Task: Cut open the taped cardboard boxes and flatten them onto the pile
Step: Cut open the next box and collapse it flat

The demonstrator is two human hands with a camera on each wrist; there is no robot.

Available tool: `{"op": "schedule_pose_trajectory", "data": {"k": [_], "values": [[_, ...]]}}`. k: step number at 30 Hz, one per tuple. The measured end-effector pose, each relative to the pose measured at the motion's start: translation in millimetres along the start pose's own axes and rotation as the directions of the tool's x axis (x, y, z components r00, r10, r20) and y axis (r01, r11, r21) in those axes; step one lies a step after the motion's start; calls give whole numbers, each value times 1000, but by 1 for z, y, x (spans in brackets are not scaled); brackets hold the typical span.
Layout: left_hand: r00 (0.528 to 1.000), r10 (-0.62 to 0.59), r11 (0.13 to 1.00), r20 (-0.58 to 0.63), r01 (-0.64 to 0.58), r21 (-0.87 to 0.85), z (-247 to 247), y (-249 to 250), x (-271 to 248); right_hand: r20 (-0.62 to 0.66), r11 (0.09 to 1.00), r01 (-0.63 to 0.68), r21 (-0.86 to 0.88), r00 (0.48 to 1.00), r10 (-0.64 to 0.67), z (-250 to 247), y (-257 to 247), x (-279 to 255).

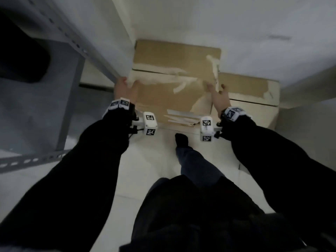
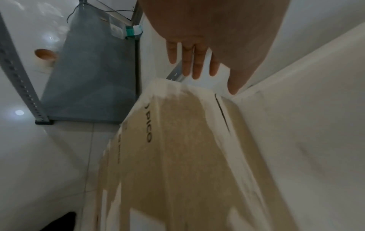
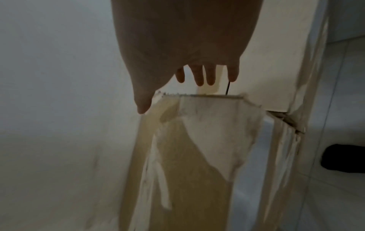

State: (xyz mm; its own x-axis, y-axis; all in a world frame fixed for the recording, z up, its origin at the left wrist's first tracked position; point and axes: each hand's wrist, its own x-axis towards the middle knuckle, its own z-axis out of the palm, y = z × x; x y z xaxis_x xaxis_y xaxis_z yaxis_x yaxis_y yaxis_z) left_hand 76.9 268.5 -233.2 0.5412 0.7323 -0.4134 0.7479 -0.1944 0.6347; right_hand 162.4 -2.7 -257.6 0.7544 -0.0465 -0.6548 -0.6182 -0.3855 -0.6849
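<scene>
both arms reach forward and down in black sleeves (image 1: 87,171), with white marked bands on the wrists. the left hand (image 1: 125,88) is flat and open; in the left wrist view its fingers (image 2: 197,65) are straight and a little spread, and the thumb sticks out to the side. the right hand (image 1: 219,96) is open too; in the right wrist view its fingers (image 3: 199,75) hang straight and apart, thumb out. neither hand holds anything. one leg and a dark foot (image 1: 181,140) show between the arms.
</scene>
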Motion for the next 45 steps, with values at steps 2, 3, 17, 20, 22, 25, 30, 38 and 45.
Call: {"op": "schedule_pose_trajectory", "data": {"k": [2,3,17,20,22,25,30,38,45], "values": [[988,-92,994,128,83,73,11,-3,32,29,997,-80,-16,996,81,8,0,18],[974,-130,990,186,119,72,17,-6,42,50,992,-126,-16,991,127,10,3,23],[985,172,983,-4,-172,-69,-42,-31,-49,32,988,-13,156,999,9,-1,29,-79],[964,267,955,21,-261,-143,-59,-35,-98,-49,969,37,245,998,-25,-23,53,-139],[938,345,921,35,-332,-204,-63,-35,-130,-103,941,59,333,994,-26,-44,68,-179],[896,434,883,92,-403,-243,-59,-16,-180,-188,917,147,371,979,-81,-87,81,-237],[787,575,811,223,-513,-280,-27,33,-270,-443,896,324,303,880,-168,-181,104,-312],[598,734,672,322,-569,-474,102,102,-434,-712,830,496,254,677,-187,-366,189,-376],[466,717,684,518,-614,-395,232,134,-574,-752,839,457,295,653,-92,-527,291,-381]]}}
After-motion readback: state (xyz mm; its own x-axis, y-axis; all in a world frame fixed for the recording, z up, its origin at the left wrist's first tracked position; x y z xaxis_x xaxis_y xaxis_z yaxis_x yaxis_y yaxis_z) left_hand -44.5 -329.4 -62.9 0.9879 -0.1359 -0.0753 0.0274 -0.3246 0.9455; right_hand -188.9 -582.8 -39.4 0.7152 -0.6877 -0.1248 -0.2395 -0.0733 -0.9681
